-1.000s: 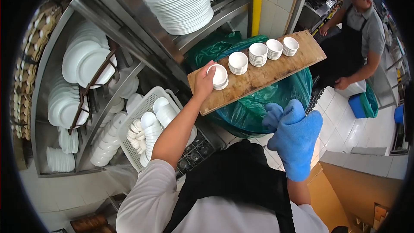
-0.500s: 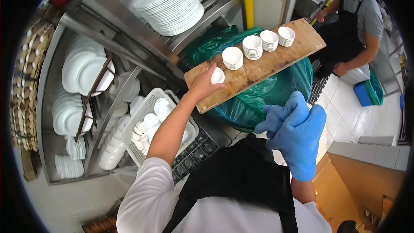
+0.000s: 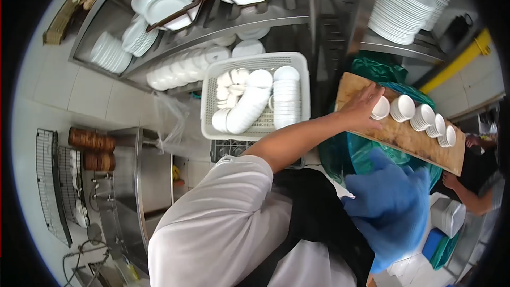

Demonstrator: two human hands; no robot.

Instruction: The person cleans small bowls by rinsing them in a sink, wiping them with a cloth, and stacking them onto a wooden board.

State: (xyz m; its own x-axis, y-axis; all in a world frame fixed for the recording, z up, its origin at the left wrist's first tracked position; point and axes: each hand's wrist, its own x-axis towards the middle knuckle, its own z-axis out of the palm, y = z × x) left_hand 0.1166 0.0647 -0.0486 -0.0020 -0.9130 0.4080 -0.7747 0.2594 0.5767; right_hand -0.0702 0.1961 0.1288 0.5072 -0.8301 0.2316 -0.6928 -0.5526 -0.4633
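My left hand (image 3: 364,107) reaches over the near end of a wooden board (image 3: 390,133), with fingers and thumb around the nearest stack of small white bowls (image 3: 380,107). More stacks of the same bowls (image 3: 423,117) stand in a row along the board. The board lies across a bin lined with a green bag (image 3: 366,151). Below the board is my right hand (image 3: 390,202), covered by a fuzzy blue glove. Motion smears its fingers, so whether it grips anything cannot be made out.
A white plastic basket (image 3: 210,125) holds stacked white cups and small dishes, above a dark glass rack (image 3: 223,149). Plates (image 3: 164,0) fill metal shelves behind, with a tall plate stack (image 3: 401,10) to the right. Another person's arm (image 3: 467,191) is at far right.
My view has swung left, so the board and bin now sit farther right and the basket is central. My left hand stays at the nearest bowl stack; the blue-gloved hand is blurred.
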